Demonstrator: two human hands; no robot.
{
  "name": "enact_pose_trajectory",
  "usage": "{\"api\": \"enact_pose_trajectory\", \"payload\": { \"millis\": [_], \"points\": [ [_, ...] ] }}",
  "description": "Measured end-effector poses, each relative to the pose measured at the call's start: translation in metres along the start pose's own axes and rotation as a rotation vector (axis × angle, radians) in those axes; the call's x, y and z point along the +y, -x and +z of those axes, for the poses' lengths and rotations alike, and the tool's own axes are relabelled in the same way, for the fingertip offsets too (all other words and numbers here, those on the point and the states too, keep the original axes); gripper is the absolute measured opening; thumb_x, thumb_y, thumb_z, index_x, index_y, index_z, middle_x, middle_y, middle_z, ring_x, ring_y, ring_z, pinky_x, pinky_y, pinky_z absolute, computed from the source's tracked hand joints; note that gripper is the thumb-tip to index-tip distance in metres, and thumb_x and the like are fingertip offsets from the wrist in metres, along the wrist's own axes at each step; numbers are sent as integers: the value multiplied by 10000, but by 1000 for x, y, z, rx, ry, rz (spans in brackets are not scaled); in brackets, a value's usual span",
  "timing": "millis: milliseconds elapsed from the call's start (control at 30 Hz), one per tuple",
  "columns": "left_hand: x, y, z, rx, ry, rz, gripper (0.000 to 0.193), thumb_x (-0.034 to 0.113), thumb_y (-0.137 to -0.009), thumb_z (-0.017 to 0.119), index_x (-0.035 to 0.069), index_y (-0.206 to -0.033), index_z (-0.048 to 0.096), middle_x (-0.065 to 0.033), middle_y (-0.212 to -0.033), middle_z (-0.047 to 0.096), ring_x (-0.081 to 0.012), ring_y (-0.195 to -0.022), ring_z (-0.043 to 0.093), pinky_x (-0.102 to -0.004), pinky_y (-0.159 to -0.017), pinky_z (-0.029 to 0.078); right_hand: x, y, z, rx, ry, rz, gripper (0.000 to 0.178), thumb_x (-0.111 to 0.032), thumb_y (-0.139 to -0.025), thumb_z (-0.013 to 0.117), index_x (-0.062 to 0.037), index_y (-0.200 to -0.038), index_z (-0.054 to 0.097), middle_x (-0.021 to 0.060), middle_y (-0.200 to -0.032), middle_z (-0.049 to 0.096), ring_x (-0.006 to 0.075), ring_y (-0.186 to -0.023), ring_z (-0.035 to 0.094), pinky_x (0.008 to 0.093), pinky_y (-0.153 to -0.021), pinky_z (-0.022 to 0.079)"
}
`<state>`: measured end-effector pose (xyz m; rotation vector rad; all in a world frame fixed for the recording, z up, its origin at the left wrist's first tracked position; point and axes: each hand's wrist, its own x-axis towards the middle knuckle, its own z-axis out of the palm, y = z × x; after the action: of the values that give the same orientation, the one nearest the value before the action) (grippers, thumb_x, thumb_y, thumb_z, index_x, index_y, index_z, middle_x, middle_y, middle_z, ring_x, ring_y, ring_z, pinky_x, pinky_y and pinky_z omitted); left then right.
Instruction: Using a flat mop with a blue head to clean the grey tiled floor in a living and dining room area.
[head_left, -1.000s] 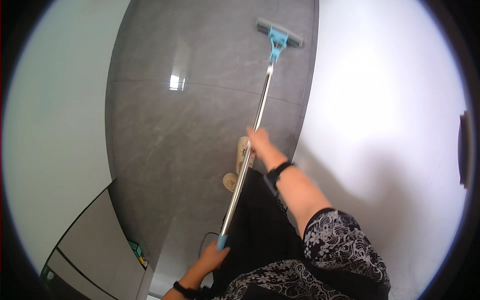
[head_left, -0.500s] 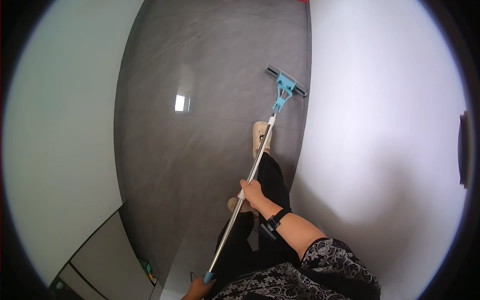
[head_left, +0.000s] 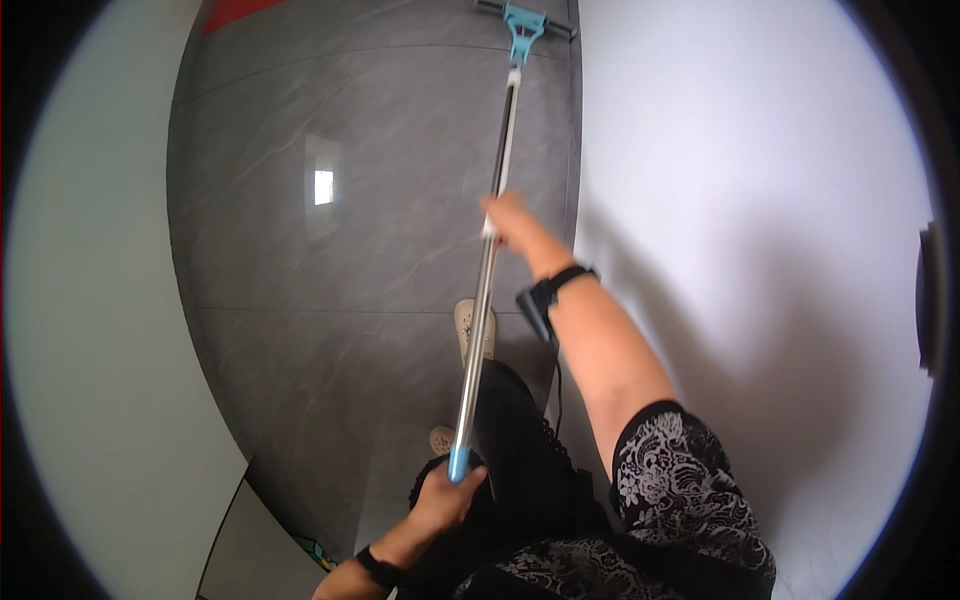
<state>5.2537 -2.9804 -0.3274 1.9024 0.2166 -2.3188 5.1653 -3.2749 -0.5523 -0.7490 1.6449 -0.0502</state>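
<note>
A sponge mop [head_left: 478,330] with a long metal pole reaches forward from me across the grey floor. Its light blue head [head_left: 522,30] lies at the far end, close to the right wall, with the dark wiping strip partly cut off by the picture's top edge. My right hand [head_left: 508,218] is wrapped round the white collar midway up the pole, slightly blurred. Low in the view, my left hand [head_left: 447,497] grips the blue end of the handle. Black bands sit on both of my wrists.
Grey tiled floor [head_left: 260,260] runs between a pale left wall [head_left: 90,300] and a white right wall [head_left: 720,150]. Something red [head_left: 235,12] lies at the far left. My beige clog [head_left: 474,328] stands under the pole. A grey cabinet [head_left: 250,550] is at the lower left.
Both hands and the mop have moved forward, the mop head sliding farther away along the right wall. My left hand has risen into fuller view. A red patch now shows at the far left.
</note>
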Motion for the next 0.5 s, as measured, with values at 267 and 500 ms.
{"api": "enact_pose_trajectory", "payload": {
  "millis": [267,500],
  "points": [
    [47,-45,-1,90,-167,127,266,257,-794,574,16,-770,464,-8,-488,433,-91,-355,415,-229,-330,339,12,-49,-10,104,70,-131,395,-331,-822,493,60,-765,502,141,-575,526,244,-479,554,362,-402,407],
    [-114,55,-85,254,-361,-264,303,291,-729,629,1,-754,545,-37,-562,507,-120,-513,486,-297,-479,399,141,91,104,-171,68,-1,432,-382,-832,467,4,-641,477,91,-534,500,225,-465,502,363,-435,382]
  ]
}}
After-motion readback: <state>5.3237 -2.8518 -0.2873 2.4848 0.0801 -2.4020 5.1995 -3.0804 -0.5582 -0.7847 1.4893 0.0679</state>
